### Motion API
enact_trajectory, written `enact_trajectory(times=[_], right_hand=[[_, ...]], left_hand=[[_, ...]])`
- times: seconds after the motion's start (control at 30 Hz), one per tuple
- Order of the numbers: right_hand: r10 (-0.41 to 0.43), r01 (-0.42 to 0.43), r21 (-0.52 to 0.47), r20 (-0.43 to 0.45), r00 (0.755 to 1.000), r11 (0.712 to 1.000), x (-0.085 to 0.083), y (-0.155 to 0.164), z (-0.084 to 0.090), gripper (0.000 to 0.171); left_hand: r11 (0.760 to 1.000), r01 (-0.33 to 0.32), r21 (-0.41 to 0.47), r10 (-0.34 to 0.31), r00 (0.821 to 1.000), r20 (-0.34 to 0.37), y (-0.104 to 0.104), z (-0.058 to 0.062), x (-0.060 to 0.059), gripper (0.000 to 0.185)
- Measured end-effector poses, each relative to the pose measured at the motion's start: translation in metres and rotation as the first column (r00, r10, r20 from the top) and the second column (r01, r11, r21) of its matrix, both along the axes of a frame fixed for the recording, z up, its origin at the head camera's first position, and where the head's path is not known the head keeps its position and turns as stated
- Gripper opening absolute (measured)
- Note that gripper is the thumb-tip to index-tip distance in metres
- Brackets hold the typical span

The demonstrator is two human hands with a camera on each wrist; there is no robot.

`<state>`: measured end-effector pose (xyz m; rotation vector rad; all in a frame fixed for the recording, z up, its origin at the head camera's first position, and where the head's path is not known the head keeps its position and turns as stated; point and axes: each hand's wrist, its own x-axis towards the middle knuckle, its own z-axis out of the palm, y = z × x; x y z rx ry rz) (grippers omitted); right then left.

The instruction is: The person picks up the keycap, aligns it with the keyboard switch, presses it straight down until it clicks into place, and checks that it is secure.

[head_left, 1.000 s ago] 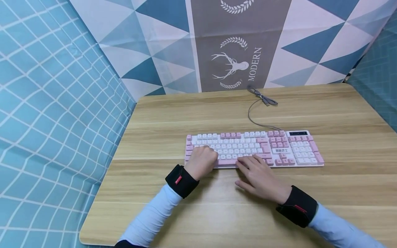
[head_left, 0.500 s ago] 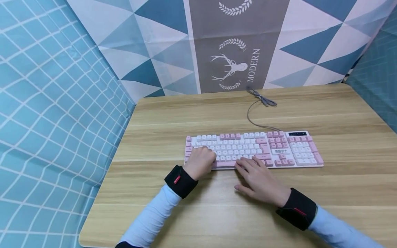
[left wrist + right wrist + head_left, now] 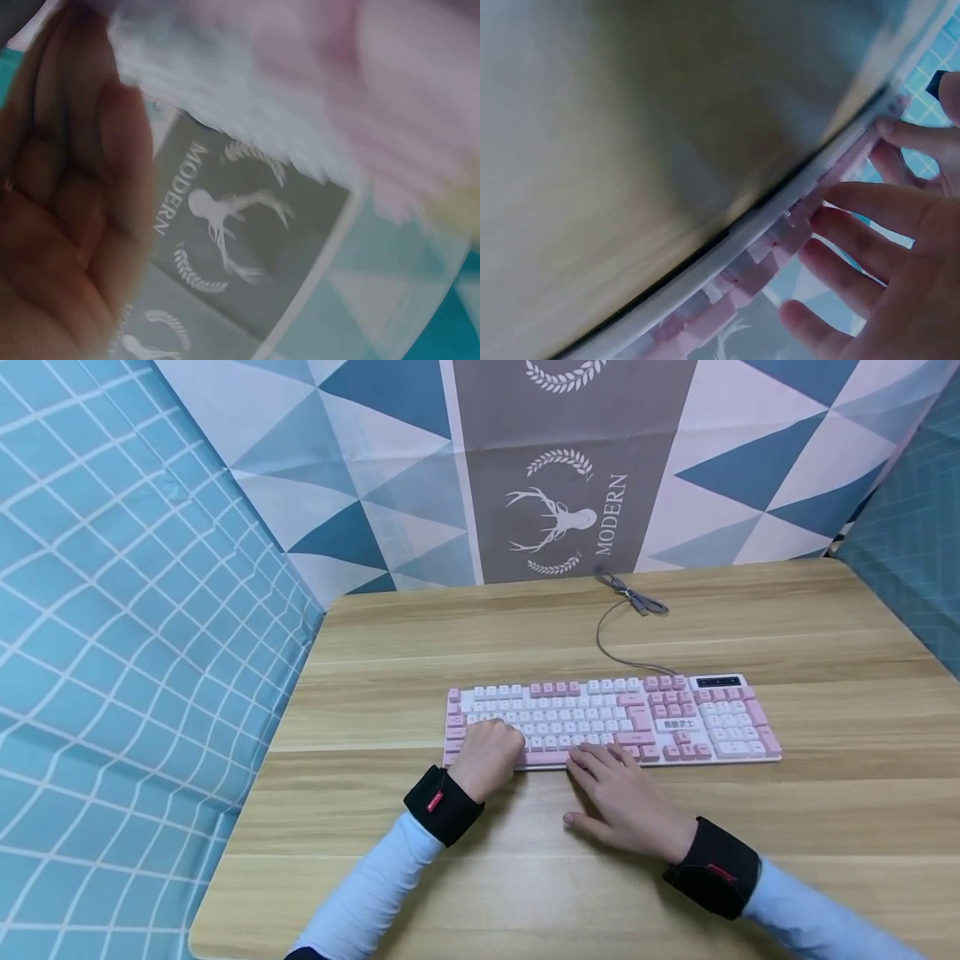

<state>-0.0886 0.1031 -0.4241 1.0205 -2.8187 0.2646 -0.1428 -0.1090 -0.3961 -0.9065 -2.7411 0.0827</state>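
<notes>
Resting under both hands [image 3: 487, 756]: keyboard [image 3: 660, 718].

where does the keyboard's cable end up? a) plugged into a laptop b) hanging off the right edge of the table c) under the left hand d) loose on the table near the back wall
d: in the head view the cable runs from the back of the keyboard across the bare table, and its plug lies loose there by the patterned back wall, joined to nothing.
</notes>
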Motion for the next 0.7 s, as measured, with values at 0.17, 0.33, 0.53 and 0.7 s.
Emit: enact_trajectory(times=[0.17, 0.33, 0.53, 0.7], right_hand=[[-0.001, 0.001, 0.006, -0.015, 1.0, 1.0, 0.0019, -0.0029, -0.0021, 0.071], [-0.01, 0.01, 0.0, -0.027, 1.0, 1.0, 0.0019, -0.0042, -0.0024, 0.07], [-0.009, 0.009, 0.002, -0.006, 1.0, 1.0, 0.0006, -0.0045, -0.0029, 0.071], [-0.016, 0.016, 0.009, 0.014, 1.0, 1.0, 0.0007, -0.0034, -0.0026, 0.071]], left_hand=[[1.0, -0.026, 0.0, 0.026, 1.0, 0.001, 0.0007, -0.0029, 0.0024, 0.02], [0.999, -0.032, 0.016, 0.032, 0.999, -0.029, 0.0028, -0.0024, 0.0037, 0.02], [0.999, -0.048, 0.001, 0.048, 0.998, -0.048, 0.0022, -0.0029, 0.0032, 0.02], [0.999, -0.047, 0.022, 0.048, 0.997, -0.054, 0.0021, -0.0038, 0.0027, 0.021]])
